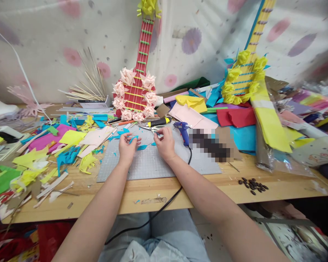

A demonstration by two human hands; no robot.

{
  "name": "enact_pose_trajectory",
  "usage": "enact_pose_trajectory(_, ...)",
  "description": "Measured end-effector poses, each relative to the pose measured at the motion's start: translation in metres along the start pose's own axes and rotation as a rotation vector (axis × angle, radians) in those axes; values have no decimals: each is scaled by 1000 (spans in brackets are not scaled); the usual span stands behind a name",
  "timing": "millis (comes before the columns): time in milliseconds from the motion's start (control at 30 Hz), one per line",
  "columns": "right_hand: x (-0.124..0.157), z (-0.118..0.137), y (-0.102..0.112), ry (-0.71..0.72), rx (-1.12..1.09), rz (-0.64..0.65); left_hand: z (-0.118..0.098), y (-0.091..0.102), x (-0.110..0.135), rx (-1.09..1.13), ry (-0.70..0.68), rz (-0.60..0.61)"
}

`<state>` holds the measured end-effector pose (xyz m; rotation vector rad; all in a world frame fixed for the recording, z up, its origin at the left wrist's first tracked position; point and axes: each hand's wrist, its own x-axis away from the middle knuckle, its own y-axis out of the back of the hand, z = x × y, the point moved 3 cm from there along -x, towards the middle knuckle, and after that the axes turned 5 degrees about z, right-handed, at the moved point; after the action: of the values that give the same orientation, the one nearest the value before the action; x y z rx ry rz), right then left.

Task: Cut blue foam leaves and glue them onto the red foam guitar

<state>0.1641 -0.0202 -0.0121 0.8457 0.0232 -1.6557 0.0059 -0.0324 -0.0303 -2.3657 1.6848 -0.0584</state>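
Note:
My left hand (127,147) rests on the grey cutting mat (153,163) with its fingers pinched round a small blue paper piece (133,138). My right hand (164,142) lies a little to the right, fingers curled on something small I cannot make out, beside scissors (150,128). More blue paper scraps (142,147) lie on the mat between and around both hands. A blue glue gun (183,131) stands just right of my right hand, its black cord (164,203) running off the table's front edge.
A red paper guitar (138,91) with pink flowers leans against the back cloth; a yellow one (247,78) leans at the right. Coloured paper sheets and offcuts cover both sides of the wooden table (207,189). Wooden skewers (87,91), a utility knife (160,122), dark seeds (253,185).

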Motion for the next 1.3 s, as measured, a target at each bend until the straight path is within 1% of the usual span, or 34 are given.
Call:
enact_pose_trajectory(67,1,6,0,93,25,10,0,-2,2,34,46,-10)
enact_pose_trajectory(100,2,10,-2,154,46,44,0,-4,3,54,69,-9)
enact_pose_trajectory(233,6,19,-16,383,178,273,2,-7,3,108,124,13)
enact_pose_trajectory(333,11,23,-26,482,257,383,3,-7,3,113,142,8)
enact_pose_trajectory(433,14,24,-30,522,326,424,4,-7,2,142,169,-4)
enact_pose_trajectory(533,16,25,-30,522,355,445,5,-7,2,186,188,-7)
enact_pose_trajectory(633,18,29,-27,503,311,444,7,-6,1,200,183,-6)
enact_pose_trajectory(700,19,32,-24,494,228,445,8,-4,0,191,170,-18)
enact_pose_trajectory(767,17,31,-19,437,101,421,8,-3,0,164,145,-30)
enact_pose_trajectory(800,15,28,-17,364,25,377,7,-3,1,148,130,-26)
enact_pose_trajectory(833,13,23,-15,260,-50,305,6,-4,2,132,115,-13)
enact_pose_trajectory(900,7,9,-12,8,-180,149,5,-6,4,102,85,45)
enact_pose_trajectory(933,5,1,-13,-115,-239,103,4,-7,5,86,70,83)
enact_pose_trajectory(967,3,-6,-16,-218,-299,102,3,-9,6,67,57,118)
enact_pose_trajectory(1000,2,-12,-19,-300,-368,142,2,-10,7,45,45,149)
enact_pose_trajectory(1067,1,-17,-28,-397,-507,264,2,-11,8,3,29,185)
enact_pose_trajectory(1133,1,-17,-32,-435,-613,331,2,-11,8,-24,28,195)
enact_pose_trajectory(1300,3,-12,-29,-493,-737,336,1,-9,8,-34,56,179)
